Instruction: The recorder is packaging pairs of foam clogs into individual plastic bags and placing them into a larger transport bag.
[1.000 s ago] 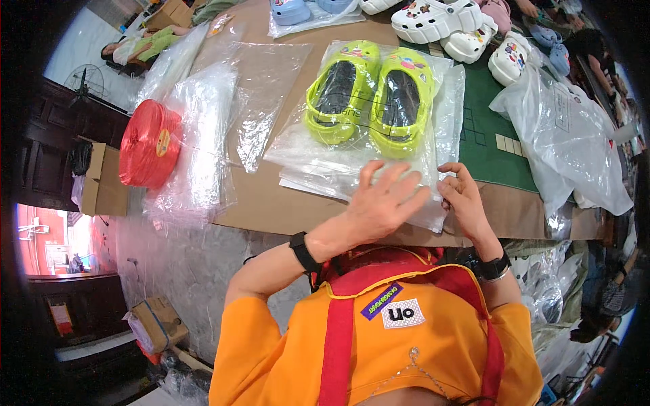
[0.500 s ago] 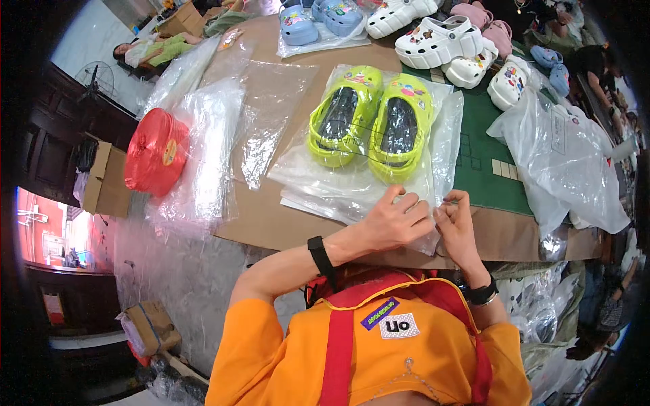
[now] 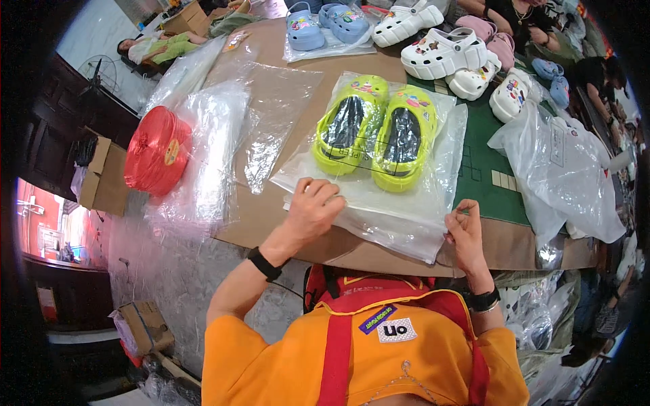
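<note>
A pair of lime-green clogs [image 3: 405, 139] with dark insoles and colourful charms lies inside a clear plastic bag [image 3: 379, 223] on the brown table top. The bag lies flat, its near edge toward me at the table's front. My left hand [image 3: 313, 206] is closed, fingers curled at the left side of the bag's near end, just below the left clog. At the bag's near right side, my right hand [image 3: 464, 233] pinches the plastic between thumb and fingers. Both wrists wear black bands.
A red roll of plastic twine [image 3: 157, 150] stands on the left beside stacked clear bags [image 3: 210, 135]. White clogs [image 3: 443, 53] and blue clogs [image 3: 306, 30] are at the back. A bagged item [image 3: 558, 159] lies right, over a green mat [image 3: 484, 162]. Other people sit behind.
My left hand has moved left, from near my right hand to the bag's left side. The bag's near end is now spread flatter, and my right hand has shifted slightly right and nearer.
</note>
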### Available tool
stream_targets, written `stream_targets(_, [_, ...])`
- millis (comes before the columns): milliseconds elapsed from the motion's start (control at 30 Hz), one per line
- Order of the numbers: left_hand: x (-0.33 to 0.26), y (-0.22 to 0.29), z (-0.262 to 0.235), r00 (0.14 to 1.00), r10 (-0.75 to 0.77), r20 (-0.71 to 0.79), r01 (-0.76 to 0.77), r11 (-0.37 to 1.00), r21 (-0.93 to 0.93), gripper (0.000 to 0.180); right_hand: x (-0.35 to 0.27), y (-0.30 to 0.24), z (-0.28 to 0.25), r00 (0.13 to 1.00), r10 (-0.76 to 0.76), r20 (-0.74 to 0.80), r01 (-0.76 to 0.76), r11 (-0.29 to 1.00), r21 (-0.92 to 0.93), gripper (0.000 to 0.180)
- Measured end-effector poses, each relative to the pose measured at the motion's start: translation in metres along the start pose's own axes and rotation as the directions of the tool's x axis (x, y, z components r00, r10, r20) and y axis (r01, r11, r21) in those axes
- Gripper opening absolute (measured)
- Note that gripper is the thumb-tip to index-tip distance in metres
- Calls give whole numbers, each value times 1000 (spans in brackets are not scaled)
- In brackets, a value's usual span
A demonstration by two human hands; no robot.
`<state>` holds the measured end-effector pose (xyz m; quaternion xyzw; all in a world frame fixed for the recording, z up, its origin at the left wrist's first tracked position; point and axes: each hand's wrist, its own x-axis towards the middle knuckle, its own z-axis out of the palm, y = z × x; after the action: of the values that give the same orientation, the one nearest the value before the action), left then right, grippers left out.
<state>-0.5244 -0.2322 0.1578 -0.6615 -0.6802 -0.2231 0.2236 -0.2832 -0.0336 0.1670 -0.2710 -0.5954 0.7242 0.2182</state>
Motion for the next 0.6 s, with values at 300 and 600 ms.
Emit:
stream_targets(300, [16, -64, 1, 836, -544, 71, 543, 800, -255, 52, 38, -24, 10, 992, 122, -27, -123, 992, -36, 60])
stream_targets(600, [55, -106, 29, 296, -561, 773, 935, 4, -355, 52, 111, 1, 51, 946, 268, 181, -278, 960, 29, 79])
